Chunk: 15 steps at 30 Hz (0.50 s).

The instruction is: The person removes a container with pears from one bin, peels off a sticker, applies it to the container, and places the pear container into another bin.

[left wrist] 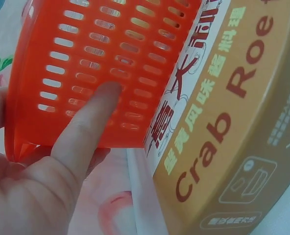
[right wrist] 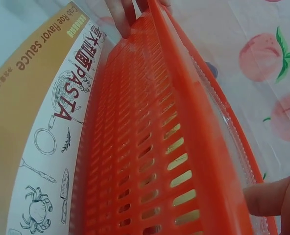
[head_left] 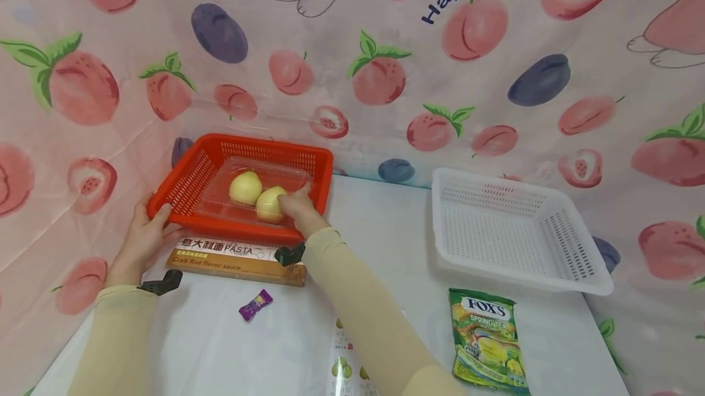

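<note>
A red slotted basket [head_left: 204, 220] stands at the back left. My left hand [head_left: 140, 242] grips its near-left corner; in the left wrist view one finger lies along the basket's slotted wall [left wrist: 130, 63]. Inside sits a clear plastic box [head_left: 212, 203] with two pale yellow round fruits [head_left: 245, 188] showing in it. My right hand [head_left: 302, 209] reaches over the basket's near-right side and holds the box's right part, thumb beside the nearer fruit. In the right wrist view only a fingertip [right wrist: 267, 198] shows, at the rim; the other fingers are hidden there.
A pasta box [head_left: 237, 264] lies along the basket's near side. Closer in is a small purple wrapped candy [head_left: 256, 305]. A white basket [head_left: 523, 273] stands at the right, a green Fox's candy bag [head_left: 487, 341] before it. A printed sheet [head_left: 340, 362] lies partly under my right forearm.
</note>
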Motion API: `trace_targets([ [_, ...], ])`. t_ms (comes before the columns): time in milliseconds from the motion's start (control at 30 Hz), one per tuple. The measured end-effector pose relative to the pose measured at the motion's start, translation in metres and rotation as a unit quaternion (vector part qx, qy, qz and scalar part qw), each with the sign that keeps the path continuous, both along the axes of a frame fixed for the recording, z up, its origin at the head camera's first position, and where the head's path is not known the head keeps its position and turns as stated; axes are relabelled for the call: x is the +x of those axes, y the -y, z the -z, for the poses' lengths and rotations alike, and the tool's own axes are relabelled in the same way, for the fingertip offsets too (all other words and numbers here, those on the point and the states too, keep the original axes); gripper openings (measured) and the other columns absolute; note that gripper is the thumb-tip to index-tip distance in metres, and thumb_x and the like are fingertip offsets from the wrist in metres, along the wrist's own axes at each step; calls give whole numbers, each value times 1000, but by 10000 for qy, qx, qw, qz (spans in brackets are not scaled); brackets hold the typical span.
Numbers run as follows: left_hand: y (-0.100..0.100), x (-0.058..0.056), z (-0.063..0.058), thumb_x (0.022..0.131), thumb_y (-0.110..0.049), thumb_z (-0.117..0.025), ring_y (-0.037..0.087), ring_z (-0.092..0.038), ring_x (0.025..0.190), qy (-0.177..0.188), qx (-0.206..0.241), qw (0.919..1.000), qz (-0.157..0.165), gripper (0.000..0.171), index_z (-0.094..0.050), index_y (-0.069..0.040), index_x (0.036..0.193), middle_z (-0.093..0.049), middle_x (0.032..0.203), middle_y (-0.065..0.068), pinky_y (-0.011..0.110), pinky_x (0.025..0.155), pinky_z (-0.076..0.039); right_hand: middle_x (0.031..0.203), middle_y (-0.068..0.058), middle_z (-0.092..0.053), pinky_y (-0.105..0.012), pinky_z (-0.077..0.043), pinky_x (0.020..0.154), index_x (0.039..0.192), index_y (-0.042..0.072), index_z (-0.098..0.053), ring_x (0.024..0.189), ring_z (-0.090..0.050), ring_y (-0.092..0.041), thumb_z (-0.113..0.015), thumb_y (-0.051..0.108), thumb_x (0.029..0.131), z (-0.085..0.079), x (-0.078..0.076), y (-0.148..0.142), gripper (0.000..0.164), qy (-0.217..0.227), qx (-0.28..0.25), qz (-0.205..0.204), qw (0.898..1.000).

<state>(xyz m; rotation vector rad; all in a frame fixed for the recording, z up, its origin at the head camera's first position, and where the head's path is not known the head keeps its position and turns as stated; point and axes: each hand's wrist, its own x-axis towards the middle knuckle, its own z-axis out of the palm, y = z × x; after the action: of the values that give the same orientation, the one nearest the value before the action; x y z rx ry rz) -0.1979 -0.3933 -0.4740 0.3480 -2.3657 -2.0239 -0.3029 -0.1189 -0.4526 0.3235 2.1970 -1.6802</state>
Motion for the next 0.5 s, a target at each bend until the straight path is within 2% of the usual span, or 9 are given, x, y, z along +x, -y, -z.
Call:
trace_targets([
  [133,0,0,0,93,-58,-44,36,-39,128,-3,103,9999,-27,92,20,-29,153,-3,158,20,45,93,-43,137,-18,-49,-38,-40,101,158,13,-5,114,-46,-30,-58,11,94,0,0,0,83,-39,-194,82,9998],
  [333,0,0,0,93,-57,-46,36,-39,128,-10,219,9997,-50,93,19,-29,153,-4,158,20,44,92,-44,146,-13,-41,-44,-39,104,158,19,-11,117,-45,-30,-58,12,96,-2,1,0,78,76,-474,181,9987],
  [500,1,0,0,93,-57,-45,36,-37,129,18,213,9998,-47,92,18,-30,154,-4,158,19,44,93,-44,147,-11,-38,-46,-40,102,157,21,-18,118,-43,-30,-59,6,95,-4,1,0,76,48,-1027,307,9942],
])
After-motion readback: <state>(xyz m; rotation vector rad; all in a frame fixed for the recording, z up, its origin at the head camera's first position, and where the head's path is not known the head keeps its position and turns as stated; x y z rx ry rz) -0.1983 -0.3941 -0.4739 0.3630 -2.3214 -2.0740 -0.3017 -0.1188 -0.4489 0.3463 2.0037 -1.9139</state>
